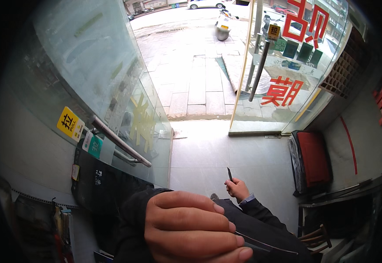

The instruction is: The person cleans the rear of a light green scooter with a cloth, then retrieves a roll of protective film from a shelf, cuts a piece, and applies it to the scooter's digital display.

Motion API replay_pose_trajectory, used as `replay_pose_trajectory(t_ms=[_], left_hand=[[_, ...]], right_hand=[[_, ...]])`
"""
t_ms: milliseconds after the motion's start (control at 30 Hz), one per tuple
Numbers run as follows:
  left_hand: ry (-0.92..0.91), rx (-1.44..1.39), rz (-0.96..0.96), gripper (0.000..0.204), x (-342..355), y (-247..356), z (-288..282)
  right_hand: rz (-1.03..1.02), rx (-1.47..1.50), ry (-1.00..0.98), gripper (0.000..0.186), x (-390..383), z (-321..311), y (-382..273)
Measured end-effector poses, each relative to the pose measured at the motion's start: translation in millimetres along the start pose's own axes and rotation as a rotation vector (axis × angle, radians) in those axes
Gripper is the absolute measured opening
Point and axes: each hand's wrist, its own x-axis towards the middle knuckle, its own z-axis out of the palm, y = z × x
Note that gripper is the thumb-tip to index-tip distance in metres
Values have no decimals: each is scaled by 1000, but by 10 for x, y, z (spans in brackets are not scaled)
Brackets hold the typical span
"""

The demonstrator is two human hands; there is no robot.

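Large and close in front of me, my left hand (193, 223) crosses my dark jacket with its fingers curled side by side. Its palm side is turned away, so anything inside it stays hidden. Lower and farther off, my right hand (238, 190) is closed around a slim dark knife (230, 173), whose narrow pointed end sticks up past the fingers. Pale grey floor tiles (199, 177) lie beyond that hand.
Glass doors stand swung apart on the left (107, 74) and right (283, 87), each with a long metal handle. A red-and-black bundle (313, 158) leans by the right wall, near a wooden stool (317, 239). Outside, a scooter (223, 24) is parked on paving.
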Motion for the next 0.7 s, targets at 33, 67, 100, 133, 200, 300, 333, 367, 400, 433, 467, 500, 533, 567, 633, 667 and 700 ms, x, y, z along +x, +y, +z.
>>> replay_pose_trajectory(t_ms=[33, 67, 100, 133, 200, 300, 333, 367, 400, 433, 467, 500, 533, 567, 633, 667, 700], left_hand=[[-3, 6, -24, 19, 73, -307, -6], [-25, -1, -50, 19, 150, -614, -47], [-27, 3, -58, 19, 184, -947, -76], [-29, 6, -65, 18, 217, -1280, -104], [31, 12, -71, 17, 177, -1965, -114], [179, -31, -111, 17, -37, -2985, -10], [208, -56, -115, 17, -119, -3329, -11], [195, -85, -99, 17, -201, -3698, -64], [183, -111, -75, 18, -264, -4088, -143], [171, -138, -52, 19, -295, -4482, -226], [157, -165, -29, 20, -302, -4874, -310], [168, -186, -42, 20, -287, -5199, -377], [185, -197, -57, 20, -248, -5508, -436], [201, -208, -71, 20, -199, -5818, -497], [224, -215, -87, 21, -81, -6419, -575], [221, -218, -83, 22, -34, -6719, -619], [191, -223, -57, 22, -9, -7046, -681]], right_hand=[[-8, -49, -29, 22, 301, 4, -289], [-6, -91, -39, 21, 601, 42, -572], [-13, -121, -57, 21, 917, 80, -842], [-20, -154, -73, 20, 1247, 106, -1120], [-47, -204, -106, 19, 1870, 189, -1541], [-76, -235, -131, 20, 2808, 209, -1937], [-87, -240, -116, 20, 3106, 208, -2023], [-101, -238, -102, 20, 3398, 194, -2112], [-136, -213, -107, 20, 3651, 168, -2205], [-105, -238, -48, 20, 3911, 178, -2311], [-64, -203, -24, 19, 4150, 170, -2449], [-25, -167, -7, 19, 4371, 171, -2579], [13, -112, -1, 19, 4592, 191, -2722], [-6, -162, 14, 19, 4810, 211, -2875], [-26, -159, 31, 18, 5268, 230, -3225], [-15, -175, 70, 18, 5498, 244, -3393], [-63, -154, 48, 17, 5737, 260, -3559]])
